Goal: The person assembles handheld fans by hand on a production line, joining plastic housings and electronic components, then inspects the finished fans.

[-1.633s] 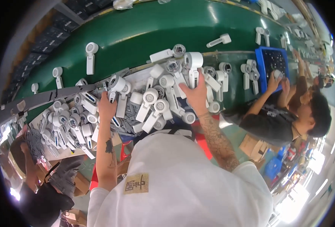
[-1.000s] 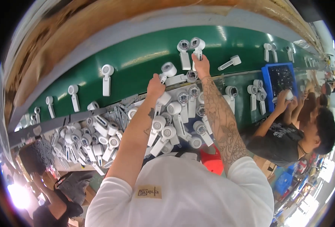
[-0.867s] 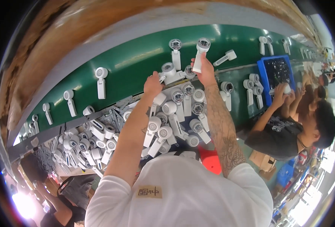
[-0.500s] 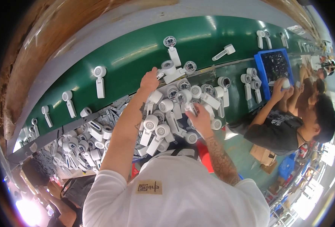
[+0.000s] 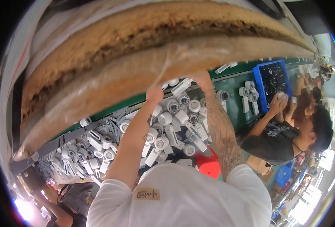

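Lifting the white fan (image 5: 181, 87) straight up by its handle, without scraping, should work best. In the head view it sits left of the blue tray (image 5: 260, 89), long axis slanting — near end away from the tray, far end leaning toward it. The right hand (image 5: 201, 80) is at that far end, the left hand (image 5: 155, 94) farther left of the tray; a brown overhang (image 5: 145, 75) covers the fingers — I cannot tell either hand's grip.

A blue tray (image 5: 259, 86) of dark pieces (image 5: 275, 80) lies near a co-worker (image 5: 279, 140); lower are a red stool (image 5: 208, 166) and a box (image 5: 259, 165); a brown board (image 5: 137, 45) spans the top
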`<state>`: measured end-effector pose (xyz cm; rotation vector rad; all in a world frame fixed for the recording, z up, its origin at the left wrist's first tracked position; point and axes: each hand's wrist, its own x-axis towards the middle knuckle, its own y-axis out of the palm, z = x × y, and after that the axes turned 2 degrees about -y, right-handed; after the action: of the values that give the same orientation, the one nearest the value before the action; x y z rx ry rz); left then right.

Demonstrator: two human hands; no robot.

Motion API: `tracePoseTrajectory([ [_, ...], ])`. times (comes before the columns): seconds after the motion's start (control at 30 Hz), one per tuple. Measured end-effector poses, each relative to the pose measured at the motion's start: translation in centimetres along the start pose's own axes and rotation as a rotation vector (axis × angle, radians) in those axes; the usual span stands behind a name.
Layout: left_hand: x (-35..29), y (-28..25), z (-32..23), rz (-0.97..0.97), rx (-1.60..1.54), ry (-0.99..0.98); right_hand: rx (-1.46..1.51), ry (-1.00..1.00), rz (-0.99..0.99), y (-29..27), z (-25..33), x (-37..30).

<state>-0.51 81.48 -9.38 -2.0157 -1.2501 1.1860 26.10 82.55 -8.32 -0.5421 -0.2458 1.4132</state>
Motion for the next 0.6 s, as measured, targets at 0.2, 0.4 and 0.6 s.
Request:
tracePoseTrajectory([
  [0.2,-0.4,0.4,-0.6,-0.186,0.097,0.277,0.582,0.092,-0.073,-3.9,6.8,-4.1],
  [0.4,0.5,-1.2,-3.7,0.141,0.148,0.156,0.496,0.065,-0.092,-6.0,8.3,-5.1],
  [0.6,-2.9,-6.1,3.0,-0.253,-0.295,0.084,-0.112,-0.403,0.31,0.7,12.3,-15.5],
])
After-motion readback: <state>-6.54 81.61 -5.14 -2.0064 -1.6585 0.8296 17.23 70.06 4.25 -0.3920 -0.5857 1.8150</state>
